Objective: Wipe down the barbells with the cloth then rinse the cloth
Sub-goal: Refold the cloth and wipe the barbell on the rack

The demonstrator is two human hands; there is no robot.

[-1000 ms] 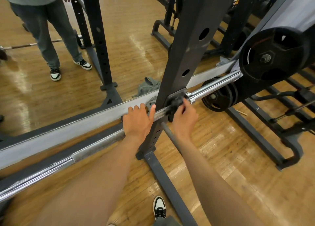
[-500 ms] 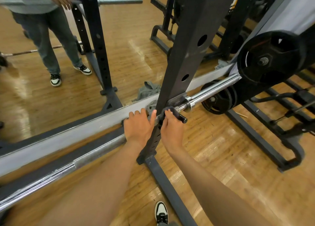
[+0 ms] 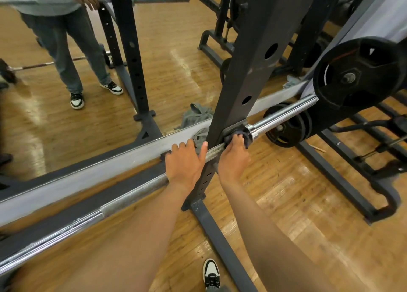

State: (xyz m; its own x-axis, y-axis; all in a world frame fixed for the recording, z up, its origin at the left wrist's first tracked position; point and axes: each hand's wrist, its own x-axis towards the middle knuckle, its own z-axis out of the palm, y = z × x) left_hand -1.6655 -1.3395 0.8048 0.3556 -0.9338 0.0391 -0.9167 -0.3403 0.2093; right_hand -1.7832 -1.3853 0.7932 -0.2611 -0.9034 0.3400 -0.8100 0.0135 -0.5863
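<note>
Right hand (image 3: 234, 157), cloth (image 3: 241, 136) bunched in curled fingers, slid back outward to barbell (image 3: 136, 191) collar; left hand (image 3: 186, 163) steadying, wrapped over bar. Wiping ongoing.

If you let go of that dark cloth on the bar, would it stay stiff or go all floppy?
Probably floppy: the cloth is bunched and wrapped round the barbell under the right hand, taking the bar's shape. It looks thin, so likely light. Released, it might slide off the smooth chrome sleeve.
</note>
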